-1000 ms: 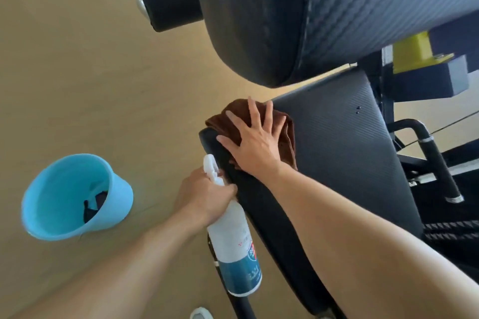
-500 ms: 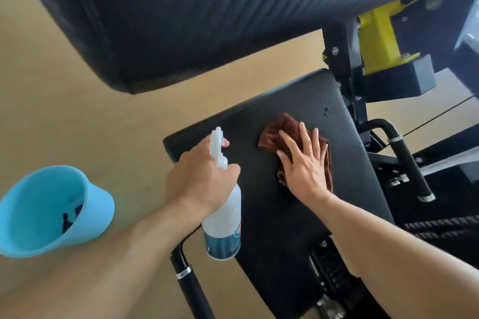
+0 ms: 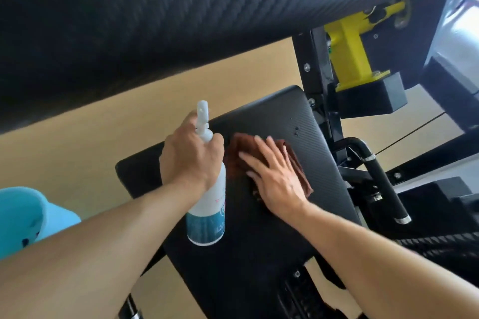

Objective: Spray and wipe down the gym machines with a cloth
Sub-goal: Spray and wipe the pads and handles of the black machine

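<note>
Since half a second back, my right hand has slid the cloth leftward on the seat pad, so it now sits just beside my left hand, and the blue bucket has drifted toward the left edge of view. One brown cloth lies flat on the pad under my right palm, fingers straight and slightly spread, pressing it down. My left fingers are curled round the neck of one white spray bottle, nozzle up, its base hanging over the pad. Two black padded surfaces show: the seat pad below and the large back pad overhead. One yellow bracket sits at the frame, one black handle at right.
</note>
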